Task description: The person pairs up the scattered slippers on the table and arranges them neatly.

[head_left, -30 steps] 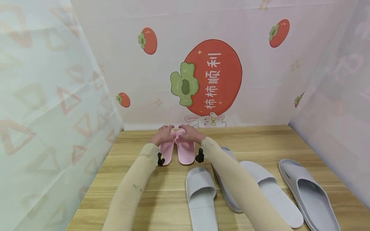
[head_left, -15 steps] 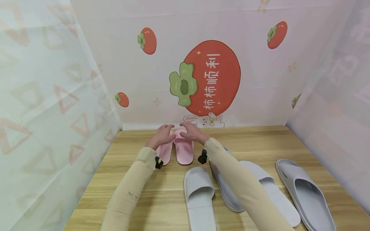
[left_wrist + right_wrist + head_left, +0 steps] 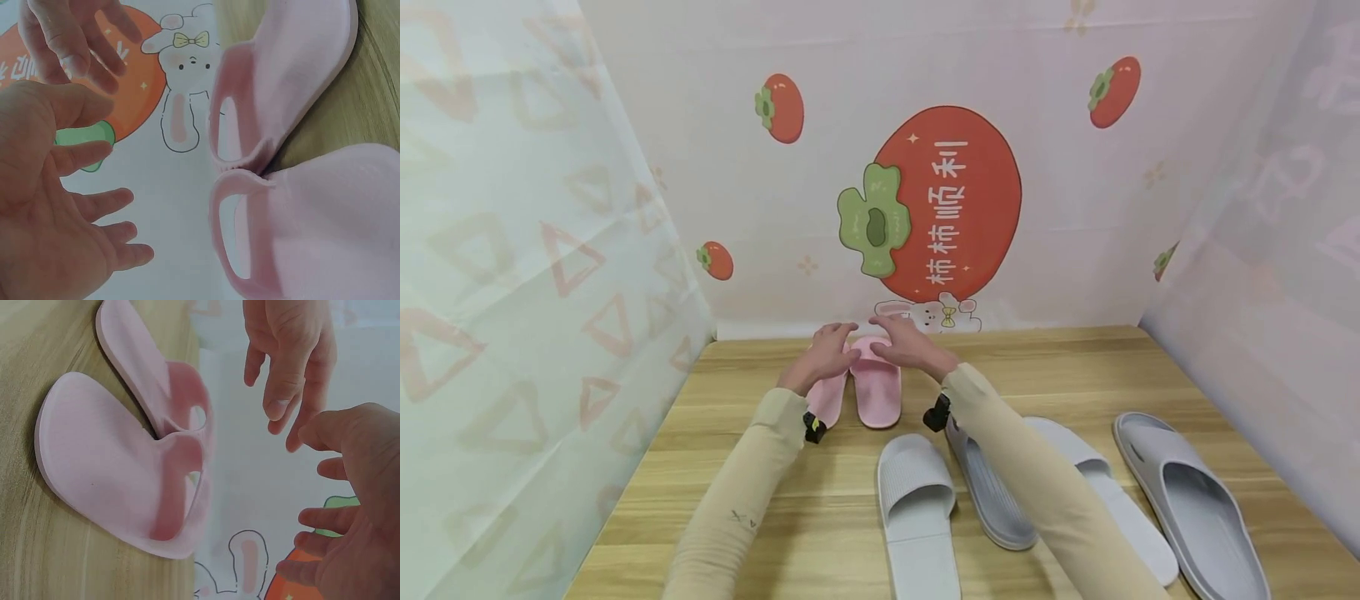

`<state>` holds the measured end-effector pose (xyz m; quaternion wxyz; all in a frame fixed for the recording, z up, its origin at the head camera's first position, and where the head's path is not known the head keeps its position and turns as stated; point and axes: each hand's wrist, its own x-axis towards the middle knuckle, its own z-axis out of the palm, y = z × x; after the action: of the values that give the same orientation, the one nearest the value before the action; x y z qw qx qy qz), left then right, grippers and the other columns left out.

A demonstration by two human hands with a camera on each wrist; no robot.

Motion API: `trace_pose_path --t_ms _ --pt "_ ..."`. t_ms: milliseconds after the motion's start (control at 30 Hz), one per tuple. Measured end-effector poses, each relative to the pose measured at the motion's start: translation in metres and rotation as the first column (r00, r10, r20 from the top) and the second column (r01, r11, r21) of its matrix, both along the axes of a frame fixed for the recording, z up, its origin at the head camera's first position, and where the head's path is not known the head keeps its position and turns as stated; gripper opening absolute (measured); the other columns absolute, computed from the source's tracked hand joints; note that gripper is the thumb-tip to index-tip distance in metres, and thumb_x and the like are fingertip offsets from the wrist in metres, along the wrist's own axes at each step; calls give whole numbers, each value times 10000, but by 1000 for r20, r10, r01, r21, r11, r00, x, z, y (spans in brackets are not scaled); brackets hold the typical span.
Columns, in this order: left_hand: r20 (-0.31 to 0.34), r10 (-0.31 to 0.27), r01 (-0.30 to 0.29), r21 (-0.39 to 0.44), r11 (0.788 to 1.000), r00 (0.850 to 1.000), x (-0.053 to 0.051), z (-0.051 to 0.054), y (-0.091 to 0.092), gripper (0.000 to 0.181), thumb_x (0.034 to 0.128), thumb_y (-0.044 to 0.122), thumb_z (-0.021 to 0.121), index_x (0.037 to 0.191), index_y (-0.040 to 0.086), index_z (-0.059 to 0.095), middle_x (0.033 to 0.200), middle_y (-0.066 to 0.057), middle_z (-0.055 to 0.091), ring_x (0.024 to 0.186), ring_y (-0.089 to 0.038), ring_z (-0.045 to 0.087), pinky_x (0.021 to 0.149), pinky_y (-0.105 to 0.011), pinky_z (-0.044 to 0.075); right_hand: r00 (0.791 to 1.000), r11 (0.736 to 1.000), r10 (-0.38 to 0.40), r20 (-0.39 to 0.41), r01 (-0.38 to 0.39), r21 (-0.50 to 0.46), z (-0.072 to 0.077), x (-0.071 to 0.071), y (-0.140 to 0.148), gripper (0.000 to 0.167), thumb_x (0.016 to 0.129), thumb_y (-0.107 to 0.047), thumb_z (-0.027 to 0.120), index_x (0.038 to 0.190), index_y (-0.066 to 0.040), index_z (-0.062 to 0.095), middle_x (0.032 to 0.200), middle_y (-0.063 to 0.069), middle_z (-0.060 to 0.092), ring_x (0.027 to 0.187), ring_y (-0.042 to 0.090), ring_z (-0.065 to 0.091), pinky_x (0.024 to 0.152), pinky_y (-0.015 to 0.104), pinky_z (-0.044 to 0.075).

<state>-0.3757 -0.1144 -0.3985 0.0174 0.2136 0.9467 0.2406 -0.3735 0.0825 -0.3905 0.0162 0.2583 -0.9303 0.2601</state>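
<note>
Two pink slippers, a left one [image 3: 826, 405] and a right one [image 3: 878, 398], sit side by side on the wooden surface, toes toward the back wall. Above the left slipper hovers my left hand [image 3: 822, 360], partly covering its strap. My right hand [image 3: 917, 348] is over the toe of the right slipper. Both wrist views show the slippers touching each other near their straps, with a gap between them and the hands. In the left wrist view, the left hand's fingers [image 3: 100, 206] are spread and hold nothing. The right hand's fingers [image 3: 328, 519] are likewise loose and hold nothing.
Nearer the front and right lie several grey slippers: a ribbed one [image 3: 917, 492], one [image 3: 1000, 508] partly under my right sleeve, another ribbed one [image 3: 1127, 517] and a larger one [image 3: 1202, 508] by the right wall. A persimmon-printed back wall [image 3: 1052, 275] rises behind.
Both hands have lifted off the pink slippers and drawn slightly apart, the right hand shifting a little to the right. The slippers stay where they were.
</note>
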Motion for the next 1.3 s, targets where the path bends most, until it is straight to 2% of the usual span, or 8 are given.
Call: trace_pose_path --t_ms 167,267,467,567,800,1033,1300 --pt "-43 -28 30 59 998 999 6 2 5 580 949 249 509 1482 61 382 1532 -240 336 1440 -450 244 1158 -577 256 1000 1000 13 -21 -14 -19 3 8 6 568 957 -236 567 1471 -48 413 1522 180 415 1416 373 362 1157 524 298" --pt "-47 -44 48 84 995 998 10 3 9 574 953 241 508 1481 57 380 1529 -239 338 1435 -456 242 1153 -584 257 999 999 19 -37 -21 -50 5 14 10 593 954 -230 573 1487 -48 387 1535 170 403 1426 362 354 1166 520 289" --pt "-82 -60 71 129 989 995 17 2 17 567 951 220 536 1470 42 391 1506 -245 371 1426 -457 256 1154 -571 261 987 981 52 -149 -79 -179 8 27 26 588 920 -139 599 1469 -40 415 1506 149 451 1386 365 411 1142 546 310" --pt "-91 -66 78 139 987 994 19 1 21 570 953 225 544 1471 43 390 1504 -239 375 1422 -444 272 1157 -559 266 980 972 74 -184 -112 -207 10 32 32 572 913 -103 599 1459 -61 435 1496 118 470 1383 332 422 1134 527 331" --pt "-81 -107 119 161 980 991 21 -2 33 588 953 232 556 1488 65 379 1519 -191 390 1437 -381 298 1172 -516 273 993 985 3 -120 -24 -172 13 50 46 589 951 -195 608 1467 -5 395 1494 187 449 1404 364 389 1144 548 313" --pt "-80 -133 146 200 969 988 24 -7 44 561 960 227 544 1480 77 395 1515 -187 387 1432 -339 332 1160 -501 305 994 986 -21 -112 2 -169 14 62 60 628 953 -234 610 1494 -34 364 1507 179 433 1413 357 377 1152 548 301" --pt "-99 -176 195 241 951 979 34 -3 57 550 958 215 557 1476 103 411 1511 -172 398 1430 -339 327 1147 -531 305 994 991 -57 -96 45 -125 15 78 74 636 962 -277 611 1511 -83 354 1524 164 409 1424 362 354 1132 567 323"
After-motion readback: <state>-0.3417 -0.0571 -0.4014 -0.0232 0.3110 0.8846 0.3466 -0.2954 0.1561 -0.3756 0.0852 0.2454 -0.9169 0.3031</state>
